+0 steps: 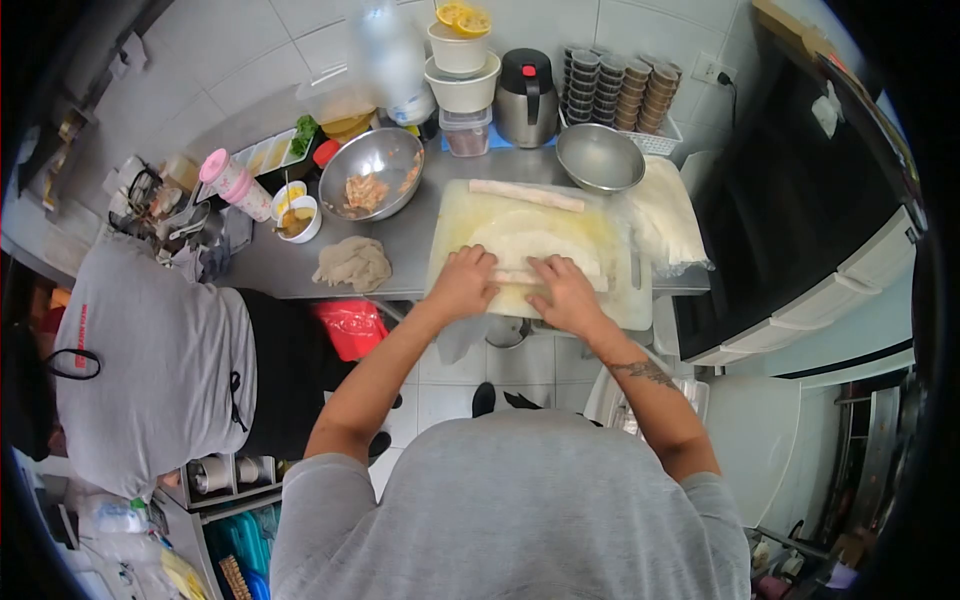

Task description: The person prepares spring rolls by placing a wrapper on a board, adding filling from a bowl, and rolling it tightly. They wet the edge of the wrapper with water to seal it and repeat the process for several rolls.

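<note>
On a cutting board (455, 215) lies a thin pale dough sheet (535, 235), its near edge rolled into a strip. My left hand (465, 283) is at the left end of this rolled edge, fingers curled on it. My right hand (567, 293) rests on the same roll a little to the right, its fingers bent over it. Both hands hold the roll down against the board. A finished-looking long roll (526, 195) lies along the board's far side. Left of the board stands a metal bowl (372, 175) with a pinkish filling inside.
An empty-looking steel bowl (600, 158) and a plastic bag of pale sheets (665, 215) sit at the right. A crumpled cloth (352, 264) and small white bowls (297, 218) lie left. A steel flask (526, 100) stands behind. Another person (160, 370) stands at the left.
</note>
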`<state>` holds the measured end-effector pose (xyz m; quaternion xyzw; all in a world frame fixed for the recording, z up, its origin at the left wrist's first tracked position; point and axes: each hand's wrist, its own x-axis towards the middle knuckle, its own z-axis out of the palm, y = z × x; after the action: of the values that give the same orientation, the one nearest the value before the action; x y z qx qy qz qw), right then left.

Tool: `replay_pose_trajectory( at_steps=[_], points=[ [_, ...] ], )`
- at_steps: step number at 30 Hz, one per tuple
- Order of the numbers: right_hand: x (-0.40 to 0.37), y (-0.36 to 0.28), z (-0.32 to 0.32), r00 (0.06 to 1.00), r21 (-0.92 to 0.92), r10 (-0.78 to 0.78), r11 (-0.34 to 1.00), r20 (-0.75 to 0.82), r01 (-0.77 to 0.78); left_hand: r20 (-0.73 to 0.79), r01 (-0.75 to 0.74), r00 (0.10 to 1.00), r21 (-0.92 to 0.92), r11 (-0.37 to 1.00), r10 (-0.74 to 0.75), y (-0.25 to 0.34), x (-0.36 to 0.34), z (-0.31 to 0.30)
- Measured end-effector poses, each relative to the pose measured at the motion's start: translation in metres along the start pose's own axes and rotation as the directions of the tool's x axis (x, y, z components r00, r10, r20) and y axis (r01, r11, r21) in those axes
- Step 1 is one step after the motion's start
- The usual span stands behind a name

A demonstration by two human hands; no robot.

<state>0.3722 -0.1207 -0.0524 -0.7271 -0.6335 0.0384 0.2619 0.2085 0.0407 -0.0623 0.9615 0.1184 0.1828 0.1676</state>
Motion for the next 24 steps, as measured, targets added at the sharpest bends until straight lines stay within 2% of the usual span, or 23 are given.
replay_pose_trajectory(
  at_steps=[2, 4, 7, 9, 12, 16, 18, 21, 24],
  points=[
    [0.010, -0.004, 0.023, 0.996, -0.011, -0.025, 1.000, -0.083, 0.024, 0.074, -0.007, 0.997, -0.019, 1.000, 0.009, 0.009, 0.014, 0.007],
    [0.013, -0.005, 0.038, 0.996, -0.032, -0.001, 0.999, -0.089, -0.002, 0.129, -0.013, 0.992, 0.011, 1.000, 0.011, 0.017, 0.015, 0.016],
    [0.007, 0.001, 0.037, 0.996, 0.006, -0.019, 1.000, -0.093, 0.020, 0.118, -0.054, 0.991, -0.035, 0.998, 0.058, 0.012, 0.010, 0.013],
    [0.001, 0.011, 0.024, 0.998, 0.073, -0.047, 0.996, -0.048, 0.050, 0.096, -0.050, 0.994, -0.012, 0.999, 0.051, 0.006, -0.002, 0.003],
    [-0.022, 0.043, -0.003, 0.996, 0.164, -0.045, 0.985, -0.082, 0.058, 0.102, -0.010, 0.995, 0.002, 1.000, 0.010, -0.014, -0.019, -0.018],
    [-0.031, 0.040, -0.014, 0.987, 0.080, -0.093, 0.991, -0.129, 0.104, 0.063, 0.070, 0.996, 0.014, 0.997, -0.071, -0.019, -0.012, -0.018],
    [-0.023, 0.029, -0.009, 0.977, 0.050, -0.099, 0.993, -0.191, 0.111, 0.050, 0.054, 0.997, -0.024, 0.998, -0.052, -0.011, -0.004, -0.007],
    [-0.026, 0.030, -0.003, 0.997, 0.095, -0.008, 0.995, -0.073, 0.015, 0.068, 0.028, 0.997, -0.013, 1.000, -0.027, -0.007, -0.009, 0.000],
    [-0.021, 0.028, -0.010, 1.000, 0.067, -0.010, 0.998, 0.018, 0.009, 0.155, 0.013, 0.988, 0.014, 1.000, -0.015, -0.011, -0.005, -0.006]
  ],
)
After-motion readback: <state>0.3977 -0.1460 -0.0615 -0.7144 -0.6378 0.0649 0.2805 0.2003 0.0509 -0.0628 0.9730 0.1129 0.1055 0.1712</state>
